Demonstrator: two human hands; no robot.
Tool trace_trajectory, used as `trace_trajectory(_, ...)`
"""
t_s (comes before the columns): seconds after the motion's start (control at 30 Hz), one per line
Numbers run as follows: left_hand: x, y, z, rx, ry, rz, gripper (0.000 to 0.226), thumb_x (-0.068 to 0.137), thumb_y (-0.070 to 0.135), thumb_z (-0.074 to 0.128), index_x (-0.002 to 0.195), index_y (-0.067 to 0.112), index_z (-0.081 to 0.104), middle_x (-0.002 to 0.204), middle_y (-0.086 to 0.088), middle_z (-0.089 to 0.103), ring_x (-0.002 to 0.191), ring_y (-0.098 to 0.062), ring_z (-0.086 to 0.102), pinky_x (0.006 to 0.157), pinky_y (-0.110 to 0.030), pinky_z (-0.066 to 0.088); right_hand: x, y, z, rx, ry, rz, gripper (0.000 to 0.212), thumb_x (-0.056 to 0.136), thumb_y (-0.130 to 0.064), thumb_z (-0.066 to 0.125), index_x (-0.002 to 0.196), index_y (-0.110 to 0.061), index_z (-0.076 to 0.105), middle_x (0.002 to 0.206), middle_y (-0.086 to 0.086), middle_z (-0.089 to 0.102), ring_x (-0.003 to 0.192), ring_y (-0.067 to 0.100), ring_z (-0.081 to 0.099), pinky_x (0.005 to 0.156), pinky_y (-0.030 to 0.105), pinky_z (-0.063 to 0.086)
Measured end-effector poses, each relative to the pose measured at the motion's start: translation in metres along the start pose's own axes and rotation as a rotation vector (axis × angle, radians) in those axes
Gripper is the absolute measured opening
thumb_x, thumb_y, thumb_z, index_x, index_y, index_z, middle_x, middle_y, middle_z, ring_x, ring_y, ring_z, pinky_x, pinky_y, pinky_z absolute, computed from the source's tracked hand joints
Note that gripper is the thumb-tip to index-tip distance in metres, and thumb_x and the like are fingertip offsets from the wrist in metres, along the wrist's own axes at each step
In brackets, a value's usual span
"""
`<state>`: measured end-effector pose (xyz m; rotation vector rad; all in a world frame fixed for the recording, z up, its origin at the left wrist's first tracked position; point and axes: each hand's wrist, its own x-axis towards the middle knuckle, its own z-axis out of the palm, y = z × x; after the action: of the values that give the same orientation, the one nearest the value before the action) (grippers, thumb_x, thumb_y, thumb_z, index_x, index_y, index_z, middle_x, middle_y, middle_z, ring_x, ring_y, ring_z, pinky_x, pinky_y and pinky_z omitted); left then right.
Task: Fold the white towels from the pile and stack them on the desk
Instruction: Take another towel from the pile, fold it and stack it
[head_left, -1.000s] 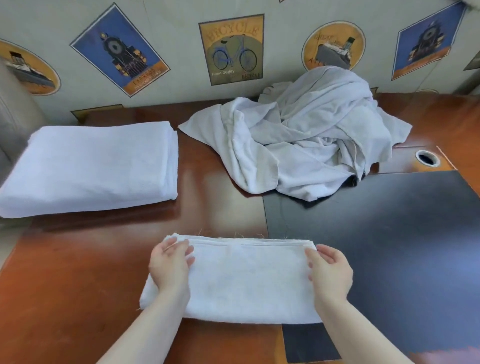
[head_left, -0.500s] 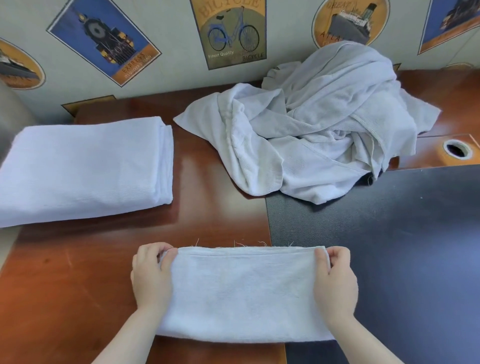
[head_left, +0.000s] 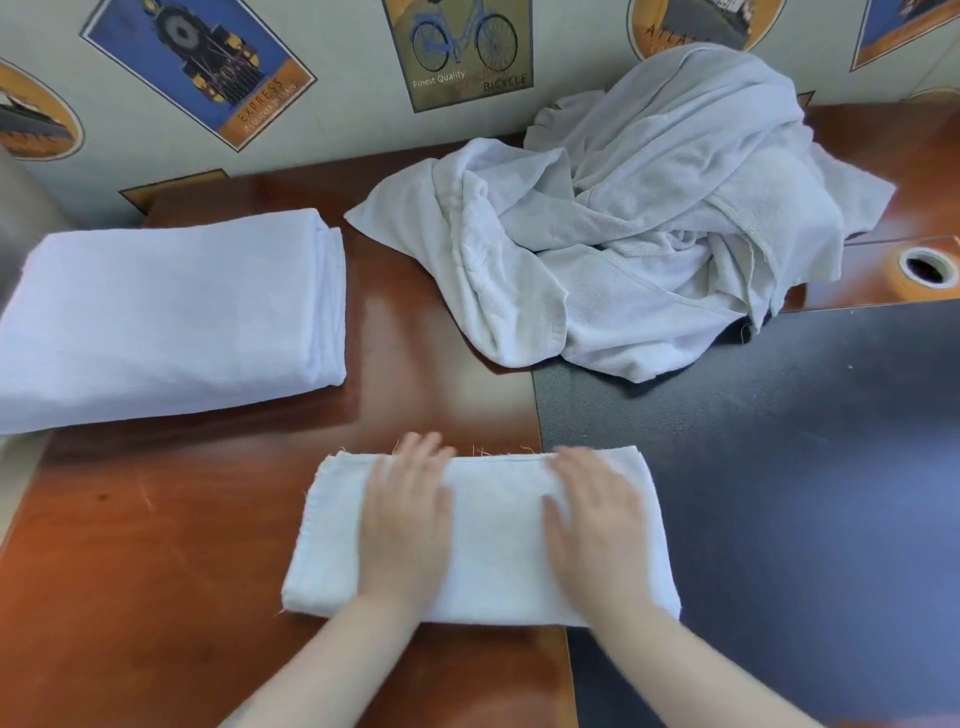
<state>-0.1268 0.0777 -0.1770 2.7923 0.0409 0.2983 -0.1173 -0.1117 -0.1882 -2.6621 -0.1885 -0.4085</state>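
Half a second ago both hands gripped the short ends of the folded towel (head_left: 480, 535); now they have come inward and lie flat on top of it. In the head view, the left hand (head_left: 405, 525) rests palm down on the towel's left half, fingers straight and reaching its far edge, and the right hand (head_left: 595, 519) lies the same way on the right half. Both are blurred, so whether the fingers are spread or close together is hard to say. The towel sits at the near middle of the desk (head_left: 156, 545), straddling the edge of a dark mat (head_left: 805, 467). A stack of folded towels (head_left: 166, 317) lies at the left. The rumpled pile (head_left: 649, 223) sits at the back against the wall, its near edge overlapping the mat.
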Motion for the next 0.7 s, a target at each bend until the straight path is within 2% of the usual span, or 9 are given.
trace_trajectory(0.07, -0.023, 0.021, 0.013, 0.091, -0.190, 0.066, 0.051, 0.090, 0.021, 0.035, 0.133, 0.007, 0.058, 0.142, -0.008, 0.052, 0.132, -0.029, 0.049, 0.107, -0.042, 0.027, -0.026, -0.028, 0.014, -0.045, -0.253, -0.217, 0.048, 0.090, -0.024, 0.043, 0.134, -0.012, 0.060, 0.143, 0.007, 0.053, 0.135, 0.025, 0.048, 0.105, 0.041, 0.031)
trace_trajectory(0.13, -0.034, 0.019, 0.018, 0.116, -0.299, -0.021, 0.059, 0.092, 0.030, 0.028, 0.144, 0.011, 0.046, 0.152, -0.003, 0.040, 0.140, -0.025, 0.038, 0.110, -0.041, 0.022, -0.040, -0.033, 0.021, -0.084, -0.414, -0.246, 0.053, 0.095, -0.033, 0.038, 0.144, -0.018, 0.049, 0.153, 0.002, 0.040, 0.143, 0.024, 0.035, 0.111, 0.044, 0.024)
trace_trajectory(0.27, -0.037, -0.036, 0.014, 0.152, -0.296, -0.170, 0.069, 0.090, 0.049, 0.007, 0.153, 0.021, 0.009, 0.160, 0.007, 0.005, 0.150, -0.016, 0.007, 0.120, -0.040, 0.009, -0.034, 0.013, 0.012, -0.163, -0.458, -0.062, 0.065, 0.094, -0.054, 0.029, 0.155, -0.029, 0.025, 0.162, -0.002, 0.018, 0.150, 0.020, 0.015, 0.117, 0.044, 0.009)
trace_trajectory(0.4, -0.050, -0.081, -0.005, 0.202, -0.293, -0.312, 0.060, 0.100, 0.045, 0.007, 0.156, 0.024, 0.005, 0.163, 0.005, 0.006, 0.151, -0.016, 0.006, 0.120, -0.041, 0.012, -0.038, 0.044, -0.002, -0.243, -0.500, 0.117, 0.069, 0.093, -0.060, 0.006, 0.156, -0.034, -0.004, 0.163, -0.009, -0.009, 0.150, 0.011, -0.013, 0.121, 0.041, -0.006)
trace_trajectory(0.47, -0.058, -0.087, -0.012, 0.171, -0.291, -0.384, 0.058, 0.103, 0.041, 0.013, 0.156, 0.022, 0.004, 0.164, 0.001, 0.009, 0.151, -0.017, 0.005, 0.122, -0.041, 0.011, -0.041, 0.041, -0.007, -0.274, -0.489, 0.183, 0.067, 0.096, -0.059, 0.004, 0.155, -0.030, -0.011, 0.162, -0.010, -0.016, 0.148, 0.008, -0.019, 0.121, 0.041, -0.008)
trace_trajectory(0.5, -0.060, -0.086, -0.014, 0.161, -0.277, -0.418, 0.058, 0.103, 0.040, 0.017, 0.156, 0.020, 0.006, 0.164, 0.000, 0.009, 0.151, -0.017, 0.004, 0.122, -0.041, 0.009, -0.042, 0.037, -0.009, -0.261, -0.464, 0.228, 0.068, 0.099, -0.057, 0.012, 0.156, -0.027, -0.008, 0.163, -0.007, -0.013, 0.149, 0.010, -0.016, 0.121, 0.040, -0.004)
trace_trajectory(0.57, -0.065, -0.076, -0.019, 0.058, -0.170, -0.495, 0.056, 0.104, 0.033, 0.029, 0.155, 0.014, 0.020, 0.162, -0.005, 0.017, 0.150, -0.021, 0.011, 0.121, -0.040, 0.011, -0.049, 0.025, -0.018, -0.119, -0.320, 0.407, 0.069, 0.099, -0.047, 0.038, 0.156, -0.017, 0.015, 0.164, 0.002, 0.011, 0.151, 0.019, 0.007, 0.120, 0.041, 0.012)
trace_trajectory(0.63, -0.074, -0.059, -0.024, -0.160, 0.027, -0.588, 0.052, 0.098, 0.022, 0.051, 0.147, 0.009, 0.039, 0.154, -0.010, 0.035, 0.143, -0.029, 0.026, 0.116, -0.044, 0.022, -0.059, 0.017, -0.029, 0.058, -0.105, 0.674, 0.063, 0.091, -0.038, 0.060, 0.146, -0.014, 0.040, 0.150, 0.007, 0.042, 0.138, 0.028, 0.033, 0.109, 0.047, 0.031)
trace_trajectory(0.7, -0.085, -0.046, -0.026, -0.320, 0.123, -0.748, 0.058, 0.086, 0.018, 0.068, 0.140, 0.009, 0.046, 0.144, -0.012, 0.045, 0.131, -0.034, 0.036, 0.106, -0.048, 0.032, -0.067, 0.012, -0.040, 0.197, -0.048, 0.960, 0.060, 0.081, -0.038, 0.069, 0.133, -0.015, 0.049, 0.130, 0.006, 0.055, 0.122, 0.032, 0.045, 0.096, 0.050, 0.042)
